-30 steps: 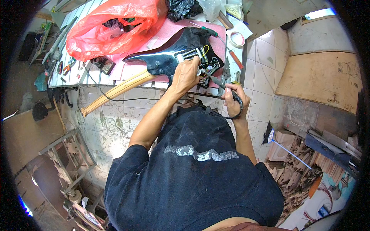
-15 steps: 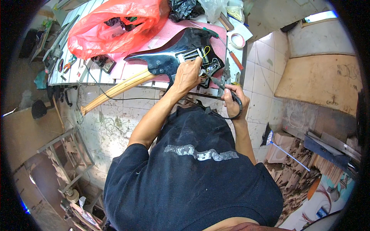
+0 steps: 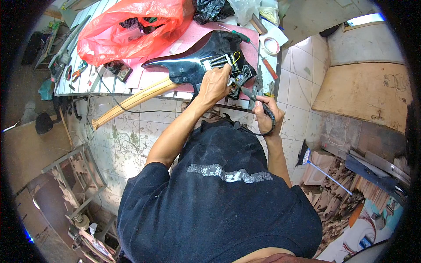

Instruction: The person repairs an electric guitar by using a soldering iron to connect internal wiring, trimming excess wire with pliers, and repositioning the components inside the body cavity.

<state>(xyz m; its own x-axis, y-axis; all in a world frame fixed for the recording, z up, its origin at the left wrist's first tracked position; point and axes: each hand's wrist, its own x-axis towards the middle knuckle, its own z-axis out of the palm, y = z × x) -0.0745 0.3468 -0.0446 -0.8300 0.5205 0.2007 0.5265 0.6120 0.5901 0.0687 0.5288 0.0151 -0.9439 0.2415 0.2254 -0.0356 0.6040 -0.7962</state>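
A black electric guitar [image 3: 193, 62] lies face down on a pink sheet, its pale wooden neck [image 3: 136, 101] reaching past the table's near edge. Its back cavity [image 3: 239, 79] is uncovered, with wires and small parts showing; a yellow wire [image 3: 237, 56] loops up beside the springs. My left hand [image 3: 215, 85] rests over the cavity with fingers closed; whatever they pinch is hidden. In my right hand [image 3: 266, 115] is a soldering iron [image 3: 249, 94], gripped by its dark handle, its tip end pointing into the cavity. The iron's black cord curves round under that hand.
A red plastic bag [image 3: 98, 46] sits at the back left, next to a black bag [image 3: 210, 11]. Right of the guitar lie a green-handled screwdriver [image 3: 240, 36], a tape roll [image 3: 271, 45] and a red-handled tool [image 3: 269, 69]. A black cord [image 3: 144, 112] crosses under the neck.
The soldering iron has drawn back very slightly to the right. The guitar has shifted a touch right. Both hands keep their grips.
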